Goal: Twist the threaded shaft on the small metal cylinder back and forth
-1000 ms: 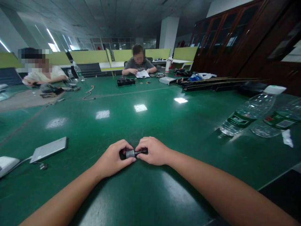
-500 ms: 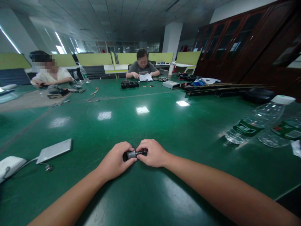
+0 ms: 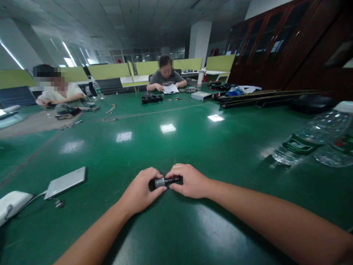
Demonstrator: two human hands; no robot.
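Note:
Near the front middle of the green table (image 3: pixel 143 147), my left hand (image 3: pixel 145 189) is closed around the grey cylindrical end of a small metal part (image 3: pixel 160 182). Its thinner, dark ridged end points right, toward my right hand (image 3: pixel 190 181). The fingers of my right hand curl round that dark end, with thumb and forefinger on either side of it. My palms hide both tips of the part. Both forearms reach in from the bottom edge.
A silver flat device (image 3: pixel 66 182) and a white device (image 3: pixel 13 204) with a cable lie left. Clear bottles (image 3: pixel 300 145) stand right. Two people sit across the table, near a black part (image 3: pixel 152 98), a white cup (image 3: pixel 200 78) and long dark strips (image 3: pixel 248 99).
Both hands and the metal part have shifted slightly right in view. My right thumb and forefinger have moved a little away from my left hand, showing more of the ridged section.

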